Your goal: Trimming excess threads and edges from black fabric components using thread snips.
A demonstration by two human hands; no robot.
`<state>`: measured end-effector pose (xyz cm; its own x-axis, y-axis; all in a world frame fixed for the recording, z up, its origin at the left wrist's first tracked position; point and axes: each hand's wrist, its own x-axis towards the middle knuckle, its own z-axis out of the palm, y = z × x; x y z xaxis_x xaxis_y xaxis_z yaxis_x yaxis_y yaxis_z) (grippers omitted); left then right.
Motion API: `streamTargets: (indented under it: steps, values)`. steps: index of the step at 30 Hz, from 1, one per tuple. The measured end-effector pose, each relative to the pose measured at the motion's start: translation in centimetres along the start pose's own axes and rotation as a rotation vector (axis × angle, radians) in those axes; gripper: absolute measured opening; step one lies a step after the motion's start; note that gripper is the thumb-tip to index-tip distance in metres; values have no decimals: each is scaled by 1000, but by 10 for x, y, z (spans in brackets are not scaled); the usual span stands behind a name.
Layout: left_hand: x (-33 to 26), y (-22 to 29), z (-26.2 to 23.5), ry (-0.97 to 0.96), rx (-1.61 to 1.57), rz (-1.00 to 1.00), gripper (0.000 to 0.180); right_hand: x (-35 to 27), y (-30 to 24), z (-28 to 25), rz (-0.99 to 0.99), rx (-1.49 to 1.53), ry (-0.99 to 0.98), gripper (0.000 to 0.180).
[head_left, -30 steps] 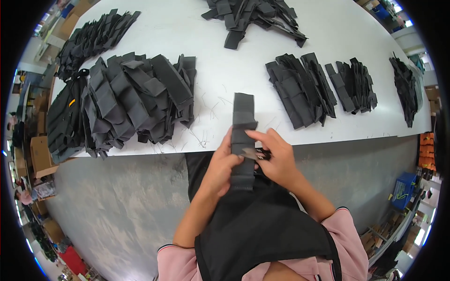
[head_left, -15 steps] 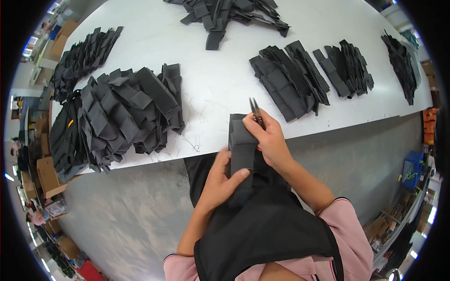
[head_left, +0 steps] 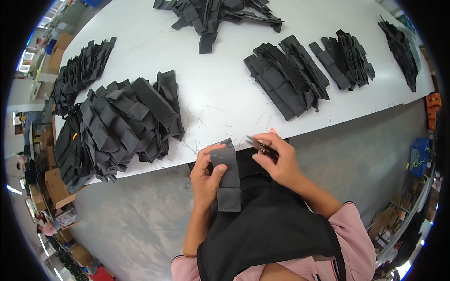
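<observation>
My left hand [head_left: 206,175] grips a dark grey sewn fabric strip [head_left: 228,171] over the table's front edge, its thumb on the front face and its fingers behind. The strip hangs lengthwise toward me, with a stitched seam and a short flap at its lower end. To the right, my right hand [head_left: 282,161] is closed around small dark thread snips [head_left: 267,150], their blurred tips pointing up and left, apart from the strip. A black apron [head_left: 267,225] lies below both hands.
On the white table [head_left: 220,93], a large heap of similar strips [head_left: 126,122] lies at left, smaller stacks [head_left: 286,77] at right and a loose pile [head_left: 215,14] at the far side. Loose thread ends are scattered between. A blue crate [head_left: 418,157] stands on the floor at right.
The strip has come down and left in my left hand, and has been turned. My right hand has let go of the strip and moved down and right with the snips.
</observation>
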<state>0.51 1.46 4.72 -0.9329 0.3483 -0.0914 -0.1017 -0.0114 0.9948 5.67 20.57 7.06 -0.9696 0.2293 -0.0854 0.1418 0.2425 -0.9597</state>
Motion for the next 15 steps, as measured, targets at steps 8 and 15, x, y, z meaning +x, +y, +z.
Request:
streamTargets:
  steps: [8, 15]
  values:
    - [4, 7, 4, -77, 21, 31, 26, -3, -4, -5, -284, -256, -41, 28]
    - [2, 10, 4, -99, 59, 50, 23, -3, 2, -7, -285, -214, 1, 23]
